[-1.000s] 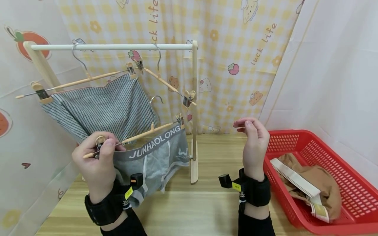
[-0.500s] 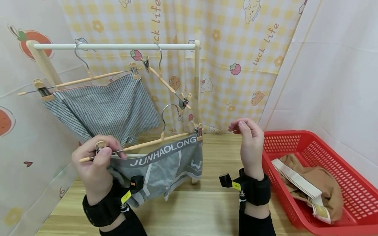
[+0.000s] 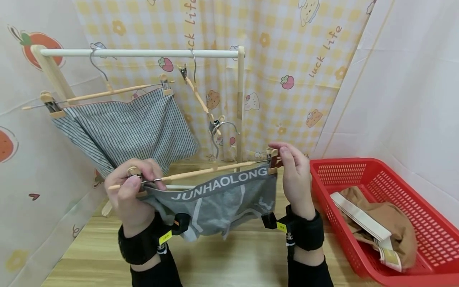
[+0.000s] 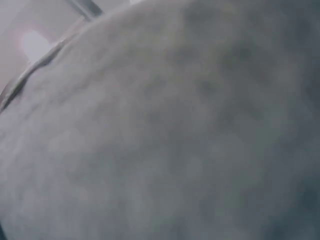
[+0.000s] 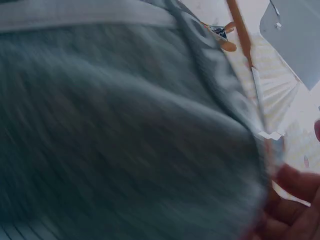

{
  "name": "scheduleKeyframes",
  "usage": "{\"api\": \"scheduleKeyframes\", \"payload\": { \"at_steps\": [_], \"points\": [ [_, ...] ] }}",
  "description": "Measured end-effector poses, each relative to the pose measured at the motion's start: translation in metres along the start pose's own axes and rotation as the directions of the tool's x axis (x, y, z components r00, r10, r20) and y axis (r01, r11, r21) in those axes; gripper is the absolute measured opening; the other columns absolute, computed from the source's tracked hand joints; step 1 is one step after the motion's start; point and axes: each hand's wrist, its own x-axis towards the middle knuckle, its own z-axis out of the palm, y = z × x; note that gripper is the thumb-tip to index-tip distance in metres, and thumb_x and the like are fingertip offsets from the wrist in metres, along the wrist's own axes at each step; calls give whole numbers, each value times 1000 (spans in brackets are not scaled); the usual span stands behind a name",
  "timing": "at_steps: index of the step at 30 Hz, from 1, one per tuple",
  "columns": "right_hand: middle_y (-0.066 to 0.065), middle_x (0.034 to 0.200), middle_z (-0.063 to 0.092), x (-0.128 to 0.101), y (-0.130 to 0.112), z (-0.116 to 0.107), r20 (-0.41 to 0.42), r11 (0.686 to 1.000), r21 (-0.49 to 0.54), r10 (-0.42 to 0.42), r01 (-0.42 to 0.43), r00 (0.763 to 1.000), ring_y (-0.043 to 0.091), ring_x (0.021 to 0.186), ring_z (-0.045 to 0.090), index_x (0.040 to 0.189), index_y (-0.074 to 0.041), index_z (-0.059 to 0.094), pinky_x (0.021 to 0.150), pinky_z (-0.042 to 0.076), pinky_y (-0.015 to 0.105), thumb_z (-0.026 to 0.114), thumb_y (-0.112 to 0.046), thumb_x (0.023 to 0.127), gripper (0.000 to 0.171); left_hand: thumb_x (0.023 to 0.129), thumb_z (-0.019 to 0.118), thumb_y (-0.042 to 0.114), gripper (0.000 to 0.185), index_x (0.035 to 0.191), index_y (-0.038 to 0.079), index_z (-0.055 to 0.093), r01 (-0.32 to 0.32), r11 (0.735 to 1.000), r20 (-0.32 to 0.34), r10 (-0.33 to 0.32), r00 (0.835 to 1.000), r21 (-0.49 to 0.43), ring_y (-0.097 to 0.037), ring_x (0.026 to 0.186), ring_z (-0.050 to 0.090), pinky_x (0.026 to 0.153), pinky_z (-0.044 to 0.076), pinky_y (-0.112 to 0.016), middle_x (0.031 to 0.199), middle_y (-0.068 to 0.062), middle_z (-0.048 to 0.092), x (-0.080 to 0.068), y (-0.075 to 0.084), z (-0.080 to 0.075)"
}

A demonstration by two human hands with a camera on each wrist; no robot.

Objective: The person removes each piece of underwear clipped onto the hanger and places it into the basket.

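My left hand [image 3: 130,195] pinches the left end of a clip hanger [image 3: 208,171], thumb in front by its clip. Grey boxer briefs [image 3: 226,203] with a lettered waistband hang from the hanger, low over the table. At the other end my right hand [image 3: 297,175] has its fingertips round the right clip [image 3: 274,160]. The hanger's metal hook points up, overlapping an unloaded hanger [image 3: 198,97] behind. Blurred grey cloth of the boxer briefs [image 4: 165,125] fills the left wrist view. In the right wrist view, fingers [image 5: 297,185] meet the waistband's end.
A rack with a white rail [image 3: 143,53] stands at the back left, bearing striped shorts [image 3: 125,127] on another hanger. To the right, a red basket [image 3: 340,235] contains brown cloth [image 3: 391,219] with a white band. A patterned curtain [image 3: 276,52] hangs behind.
The hanger with the boxer briefs has moved right, toward my right hand. My left hand carries it along; my right hand has come in to the right clip.
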Motion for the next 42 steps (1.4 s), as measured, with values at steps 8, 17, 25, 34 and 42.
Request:
{"api": "scheduleKeyframes", "payload": {
  "at_steps": [8,17,25,34,42],
  "points": [
    [11,75,65,-1,-9,-9,-72,999,21,42,-41,997,15,67,63,79,6,66,58,48,23,45,-15,102,38,81,47,8,26,67,-10,59,75,997,50,-75,996,3,-17,41,52,38,40,-24,56,-10,59,-5,-8,11],
    [7,76,64,-6,-15,-29,-88,976,179,-107,122,990,17,68,58,83,10,63,62,44,23,48,-9,101,30,89,43,14,34,84,-8,68,217,964,112,-235,965,153,-16,43,54,39,42,-26,59,-9,58,-6,-9,10],
    [11,77,65,-11,-14,-41,-32,939,301,-167,169,985,18,68,60,91,13,67,60,48,24,53,-3,99,22,92,44,19,33,71,-3,58,311,932,57,-326,944,186,-16,44,52,39,43,-25,58,-8,57,-5,-15,6],
    [14,73,65,-9,-10,-47,14,804,566,-229,181,973,23,67,61,83,9,61,64,50,28,68,-17,94,30,93,42,22,37,62,2,50,321,916,101,-353,930,241,-17,46,47,41,36,-27,57,-5,54,-2,-20,9],
    [17,69,64,-10,-11,-48,42,715,685,-231,140,972,24,63,60,82,6,48,57,49,28,59,-16,99,29,93,43,25,38,61,5,49,337,909,112,-372,921,247,-16,45,47,41,34,-26,56,-3,53,-9,-25,16]
  ]
}}
